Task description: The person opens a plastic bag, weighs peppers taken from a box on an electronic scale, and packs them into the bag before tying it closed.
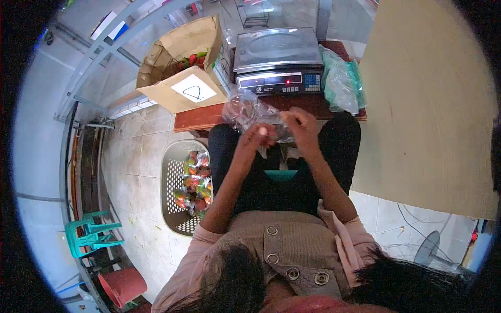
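A crumpled clear plastic bag (244, 108) is stretched between my hands, above my lap and in front of the scale. My left hand (255, 140) is closed on the bag's near edge, its thumb pressed against the fingers. On the other side, my right hand (302, 129) is curled with fingers pinched at the bag's right part; motion blurs its fingertips a little. Whether anything lies inside the bag cannot be made out. Just beyond stands a digital weighing scale (278, 49) with a bare metal pan and a lit display.
An open cardboard box (185, 68) with red and green peppers stands on the reddish-brown table (201, 119). Plastic bags (340, 83) lie right of the scale. A basket (169, 156) of bagged peppers sits at floor left. A large tan board (422, 115) fills the right side.
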